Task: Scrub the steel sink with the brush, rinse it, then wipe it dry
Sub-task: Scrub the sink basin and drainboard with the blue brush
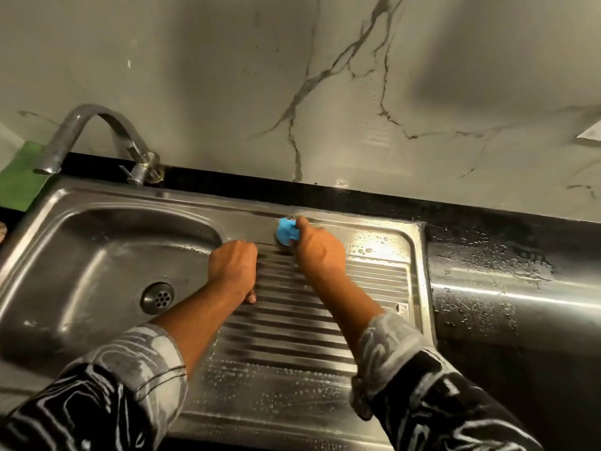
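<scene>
Okay, I see right hand [320, 252] wrapped round the blue brush [287, 232], pressing it on the steel sink [419, 271] at the 12 o'clock edge of the ribbed drainboard [292, 323]. Left hand [232, 268] sits just beside at 9 o'clock, fingers curled, nothing visible in it, thumb on the ribs. Basin with drain [157, 297] further toward 9. Faucet [97, 131] at 10 o'clock. Wet black counter [504, 255] at 3. Droplets on the drainboard.
</scene>
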